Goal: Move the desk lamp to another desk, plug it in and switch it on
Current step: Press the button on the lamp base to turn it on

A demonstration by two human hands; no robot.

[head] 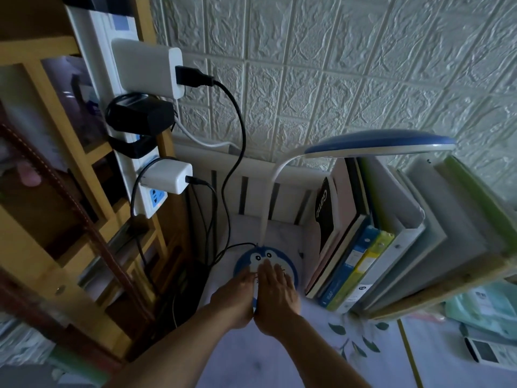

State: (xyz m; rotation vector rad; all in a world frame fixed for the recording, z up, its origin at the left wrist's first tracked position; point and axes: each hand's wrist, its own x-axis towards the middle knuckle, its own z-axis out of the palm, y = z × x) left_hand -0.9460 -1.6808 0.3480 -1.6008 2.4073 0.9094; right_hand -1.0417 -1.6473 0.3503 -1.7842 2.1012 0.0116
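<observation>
the main risk i see from here is the cord (237,141): a black lead runs from the back of the lamp base (265,264) up to a usb plug in the white adapter (148,68) on the power strip (123,127) fixed to the wooden shelf frame at the left. i judge that any sideways shove or lift of the base could drag that plug loose, or snag the lead on the other cables hanging by the strip. the second risk is the lamp head (380,144), which leans out on its white gooseneck (272,186) over the row of books and binders (361,247) at the right; tilting the base could swing it into them. the lamp head looks unlit, so the switch may not have taken yet, though i cannot tell where the switch is.

the desk lamp stands on the counter (279,359) toward its back edge, just beside the books and near the slatted white rack against the wall. my left hand (237,295) and right hand (277,292) lie side by side on the round blue cartoon-face base, palms down, touching it. the fingers (268,271) are flat and close together on both hands, pressing rather than gripping, so neither hand holds anything.
</observation>
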